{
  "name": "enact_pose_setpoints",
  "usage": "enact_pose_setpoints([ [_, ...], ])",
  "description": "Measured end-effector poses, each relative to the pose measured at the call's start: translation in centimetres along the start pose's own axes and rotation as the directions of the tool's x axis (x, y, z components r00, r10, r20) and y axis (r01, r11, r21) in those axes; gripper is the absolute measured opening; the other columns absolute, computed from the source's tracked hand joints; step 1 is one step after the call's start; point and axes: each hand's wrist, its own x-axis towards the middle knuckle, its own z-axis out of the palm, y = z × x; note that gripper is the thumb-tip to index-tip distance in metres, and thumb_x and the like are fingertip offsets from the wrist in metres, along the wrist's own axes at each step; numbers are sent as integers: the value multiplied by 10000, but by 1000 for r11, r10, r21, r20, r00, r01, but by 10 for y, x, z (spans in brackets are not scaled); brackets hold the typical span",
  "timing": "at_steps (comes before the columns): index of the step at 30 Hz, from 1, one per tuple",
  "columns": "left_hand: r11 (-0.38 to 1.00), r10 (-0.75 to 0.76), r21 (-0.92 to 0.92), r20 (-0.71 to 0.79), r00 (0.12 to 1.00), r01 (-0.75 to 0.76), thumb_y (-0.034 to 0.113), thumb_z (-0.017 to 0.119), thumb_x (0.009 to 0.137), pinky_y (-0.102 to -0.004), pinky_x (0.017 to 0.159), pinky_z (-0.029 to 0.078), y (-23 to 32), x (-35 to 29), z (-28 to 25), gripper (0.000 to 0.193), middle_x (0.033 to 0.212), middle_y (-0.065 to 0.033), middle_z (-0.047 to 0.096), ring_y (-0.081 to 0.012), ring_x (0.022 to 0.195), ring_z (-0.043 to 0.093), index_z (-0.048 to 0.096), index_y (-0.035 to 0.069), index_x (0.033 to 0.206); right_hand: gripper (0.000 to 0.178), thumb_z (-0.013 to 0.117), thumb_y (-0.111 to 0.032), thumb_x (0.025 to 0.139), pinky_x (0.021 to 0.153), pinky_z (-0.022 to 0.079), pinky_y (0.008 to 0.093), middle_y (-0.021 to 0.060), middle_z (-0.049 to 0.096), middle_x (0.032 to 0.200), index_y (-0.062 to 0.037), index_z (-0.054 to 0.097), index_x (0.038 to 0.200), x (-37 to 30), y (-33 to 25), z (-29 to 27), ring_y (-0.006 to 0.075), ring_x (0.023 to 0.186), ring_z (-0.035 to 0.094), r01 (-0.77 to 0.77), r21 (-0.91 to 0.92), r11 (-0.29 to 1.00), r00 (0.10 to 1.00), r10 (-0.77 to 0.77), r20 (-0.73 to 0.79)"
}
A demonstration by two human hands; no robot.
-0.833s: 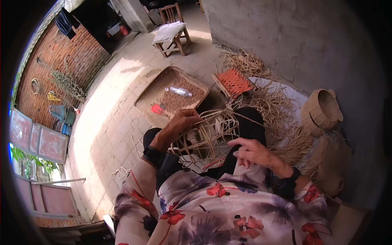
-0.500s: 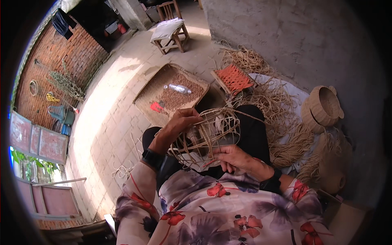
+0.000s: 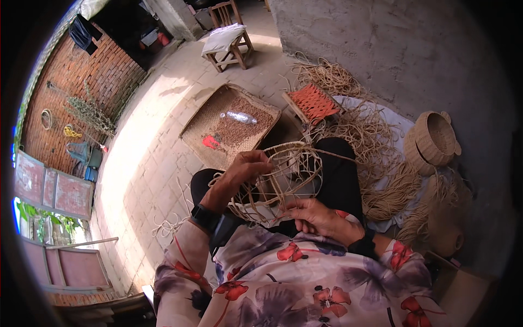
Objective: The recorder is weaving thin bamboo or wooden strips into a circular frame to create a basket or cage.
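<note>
Between the black-trousered knees (image 3: 339, 177), above the lap, sits a tan open-weave strand framework (image 3: 279, 191). Risk: the curved rim could twist or spread out of shape, because only a small part of it is supported at the left hand (image 3: 256, 165). Risk: strands could slip or cross wrongly, because they are thin, springy and widely spaced. Risk: the long tan strand (image 3: 340, 157) running over the right knee could snag there and pull the rim sideways.

Appearance: the framework is rounded and see-through, with a bowed far rim, bent uprights, large uneven gaps and loose ends protruding at its near and left sides.

Left hand: thumb and fingers are bent together, pinching the rim at its left part. Right hand (image 3: 313, 216): thumb and forefinger nearly meet at the near strands, with the remaining fingers curled; whether a strand is gripped cannot be told.

Beyond the knees, a square tan woven tray (image 3: 196, 131) lies on the floor; a clear plastic bottle (image 3: 241, 117) rests toward its far right side, and a red object (image 3: 210, 142) near its left edge. Right of the tray stands a low wooden stool with an orange woven seat (image 3: 313, 102). Tangled tan cord (image 3: 368, 139) covers the left part of a white sheet (image 3: 399, 126); tan woven round baskets (image 3: 419, 150) stand at its right edge.
</note>
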Motion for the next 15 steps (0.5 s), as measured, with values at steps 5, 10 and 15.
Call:
enact_pose_setpoints([
  [5,999,-31,20,15,999,31,234,687,841,-203,506,344,-8,-2,1,157,666,62,563,-26,562,456,631,96,791,315,634,-243,936,336,307,177,-1,562,556,-56,617,1189,3,8,-5,36,380,447,-26,-130,991,997,36,70],
  [10,1000,-25,11,19,999,25,237,688,843,-201,500,359,-11,-5,5,158,686,56,585,-30,566,471,632,97,798,376,573,-356,975,346,302,177,-18,559,555,-56,616,1196,-7,13,4,41,389,451,20,96,995,998,-26,59],
  [15,999,-42,15,9,999,42,247,693,840,-202,518,367,-8,-7,6,166,698,55,591,-33,580,482,632,98,801,388,555,-380,981,350,304,177,-29,549,549,-57,620,1186,0,18,-4,39,394,459,28,109,994,992,-41,120],
])
